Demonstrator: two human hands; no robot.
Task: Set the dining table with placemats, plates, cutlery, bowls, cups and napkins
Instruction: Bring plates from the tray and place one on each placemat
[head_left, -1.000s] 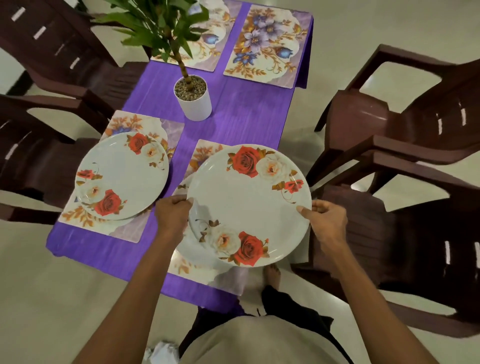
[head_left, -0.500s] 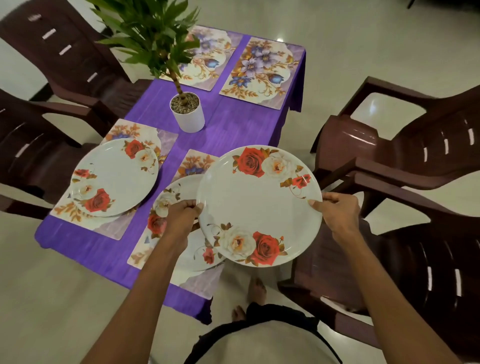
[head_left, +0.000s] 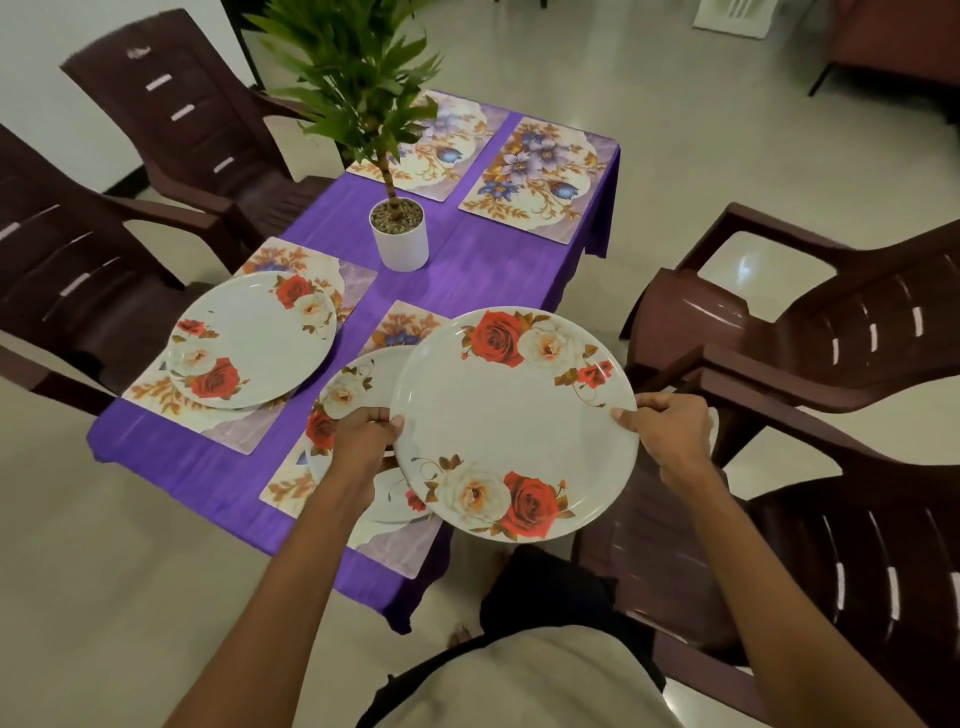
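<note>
Both forearms reached forward from the bottom of the view, elbows low, wrists level, and between them sat the held plate (head_left: 514, 423), white with red and cream roses, lifted clear and hanging over the table's near right corner and the gap toward the chairs. The left hand (head_left: 363, 441) was curled closed on the plate's left rim, thumb on top, fingers tucked beneath. The right hand (head_left: 670, 431) pinched the right rim the same way, thumb tip pressed on the edge, knuckles bent down. Just under the left hand a second plate (head_left: 358, 384) lay on the near right placemat (head_left: 387, 543), partly hidden by the held one. Over to the left, a third plate (head_left: 254, 338) rested on the near left placemat (head_left: 156, 397). Further on, a white plant pot (head_left: 400, 241) stood mid-table on the purple tablecloth (head_left: 483, 265). At the far end two placemats, the far left placemat (head_left: 441, 156) and the far right placemat (head_left: 540, 176), lay bare side by side. Brown chairs (head_left: 810, 332) flanked the table.
</note>
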